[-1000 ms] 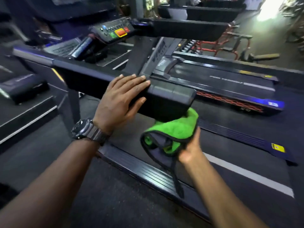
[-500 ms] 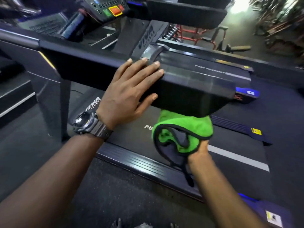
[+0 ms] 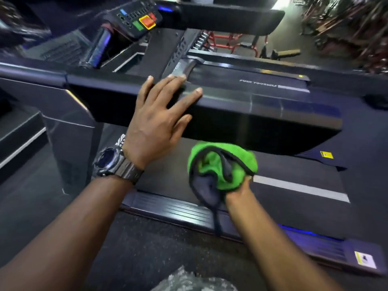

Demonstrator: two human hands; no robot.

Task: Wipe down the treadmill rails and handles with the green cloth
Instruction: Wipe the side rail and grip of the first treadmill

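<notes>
1. The green cloth is bunched up just under the near handrail of the treadmill, below its rounded free end and above the running belt.
2. The cloth has a dark trimmed edge, and a dark flap of it hangs down below the handrail toward the ribbed side rail.
3. The right hand holds the cloth from underneath, fingers closed into the fabric; most of the hand is hidden by the cloth, so only its heel and wrist show.
4. Whether the cloth actually touches the underside of the handrail cannot be told, as the frame is blurred there.
5. The left hand lies flat on the handrail, left of the cloth, with its fingers straight and spread across the top face and the thumb down the near side.
6. The left hand holds nothing.
7. A dark wristwatch sits on the left wrist, below the handrail.
8. Beyond the handrail, up and to the left, is the control console with a green button, a red button framed in yellow and a small blue one.
9. A second handrail runs across the far side, above the near handrail.
10. A white stripe crosses the belt to the right of the cloth, under the handrail.
11. Yellow and white labels sit at the right end of the deck, below the handrail's free end.
12. Red-framed gym equipment stands on the floor far beyond the handrail.
</notes>
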